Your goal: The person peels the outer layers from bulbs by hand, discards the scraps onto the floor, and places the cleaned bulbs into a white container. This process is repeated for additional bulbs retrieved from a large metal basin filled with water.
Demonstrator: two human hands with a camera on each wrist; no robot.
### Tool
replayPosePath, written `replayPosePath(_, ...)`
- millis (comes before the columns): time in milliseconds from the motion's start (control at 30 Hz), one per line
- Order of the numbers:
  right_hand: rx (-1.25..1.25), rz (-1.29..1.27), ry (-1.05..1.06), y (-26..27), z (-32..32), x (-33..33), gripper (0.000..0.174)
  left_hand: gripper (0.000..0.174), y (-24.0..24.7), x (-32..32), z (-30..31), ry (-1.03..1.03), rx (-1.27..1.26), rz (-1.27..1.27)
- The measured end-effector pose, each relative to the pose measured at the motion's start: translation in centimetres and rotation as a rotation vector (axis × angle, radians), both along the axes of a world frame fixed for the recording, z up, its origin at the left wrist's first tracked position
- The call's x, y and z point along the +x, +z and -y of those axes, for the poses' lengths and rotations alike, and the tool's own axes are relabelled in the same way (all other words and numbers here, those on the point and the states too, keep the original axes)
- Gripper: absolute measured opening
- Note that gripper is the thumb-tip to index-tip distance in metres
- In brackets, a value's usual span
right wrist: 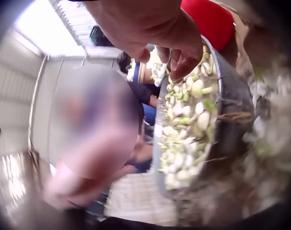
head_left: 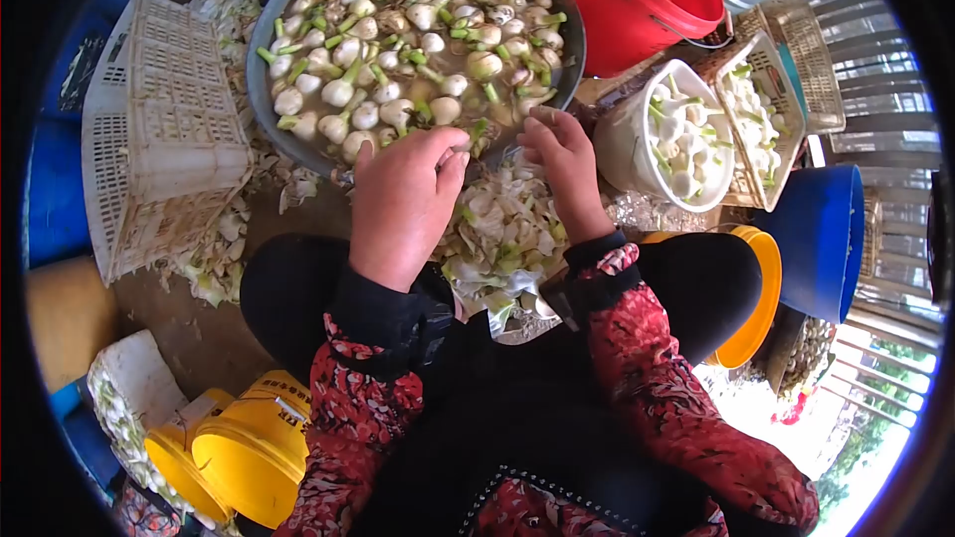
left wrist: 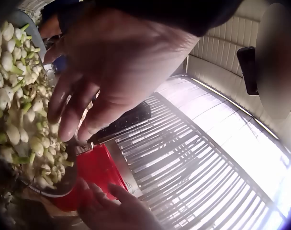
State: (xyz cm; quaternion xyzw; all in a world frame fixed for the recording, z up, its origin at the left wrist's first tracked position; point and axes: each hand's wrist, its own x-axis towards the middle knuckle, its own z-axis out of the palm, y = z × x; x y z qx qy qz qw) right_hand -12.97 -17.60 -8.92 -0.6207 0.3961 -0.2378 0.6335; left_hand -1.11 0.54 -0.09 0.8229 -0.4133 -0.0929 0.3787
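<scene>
White bulbs with short green stems (head_left: 398, 70) float in murky water in a large grey tub (head_left: 261, 104). My left hand (head_left: 403, 204) is over the tub's near rim, its fingers loosely bent; in the left wrist view this hand (left wrist: 112, 72) shows nothing between its fingers. Just right of it, by the same rim, is my right hand (head_left: 565, 171), fingers bent downward. The right wrist view shows the right hand (right wrist: 150, 28) above the bulbs (right wrist: 184, 115), thumb apart from the fingers and no object visible in it. Below the hands lies a heap of peeled leaves (head_left: 507, 224).
A white bucket of trimmed bulbs (head_left: 614, 144) and a crate of bulbs (head_left: 786, 154) stand at the right, with a red bucket (head_left: 617, 0) behind. An overturned white crate (head_left: 169, 119) is at the left. Another person (right wrist: 97, 120) sits across the tub.
</scene>
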Motion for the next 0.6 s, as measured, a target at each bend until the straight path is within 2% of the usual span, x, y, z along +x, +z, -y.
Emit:
replayPosePath(33, -0.355, -0.145, 0.086, -2.5, 0.9, 1.3, 0.031, 0.014, -0.1, 0.3, -0.2, 0.035, -0.009, 0.022)
replayPosePath(67, -0.351, -0.134, 0.098, -3.3, 1.6, 2.9, 0.031, 0.014, -0.1, 0.6, -0.3, 0.048, -0.003, 0.030)
replayPosePath(133, -0.810, -0.325, 0.243, -4.3, 2.9, 5.7, 0.034, 0.014, -0.4, 0.8, -0.4, 0.025, 0.121, 0.133)
replayPosePath(167, -0.808, -0.316, 0.250, -4.7, 3.2, 6.7, 0.034, 0.014, -0.5, 0.9, -0.3, 0.033, 0.127, 0.138)
replayPosePath(233, -0.618, -0.514, 0.651, -5.8, 3.6, 8.2, 0.031, 0.014, -0.8, 0.8, -0.3, -0.005, 0.130, -0.004)
replayPosePath(300, -0.712, -0.527, 0.726, -6.7, 3.8, 8.6, 0.030, 0.014, -0.8, 1.1, -0.3, 0.016, 0.120, -0.002)
replayPosePath(367, -0.417, -0.407, 0.686, -5.9, 3.8, 8.0, 0.026, 0.016, -1.0, 1.5, -0.3, 0.064, 0.096, 0.001)
replayPosePath(433, -0.321, -0.397, 0.650, -3.3, 3.2, 6.8, 0.021, 0.021, -0.9, 1.5, -0.4, 0.094, 0.043, -0.019)
replayPosePath(467, -0.110, -0.273, 0.523, -1.7, 3.0, 6.1, 0.020, 0.029, -0.7, 1.4, -0.3, 0.115, -0.017, -0.033)
replayPosePath(500, 0.094, -0.148, 0.388, -0.2, 2.8, 5.3, 0.018, 0.029, -0.6, 1.3, 0.0, 0.111, -0.021, -0.036)
replayPosePath(533, 0.088, -0.149, 0.382, 1.2, 2.6, 4.4, 0.018, 0.036, -0.5, 1.1, 0.4, 0.090, -0.109, -0.037)
replayPosePath(600, 0.465, 0.146, 0.468, 3.4, 1.9, 2.8, 0.026, 0.042, -0.5, 0.9, 0.9, 0.065, -0.199, -0.037)
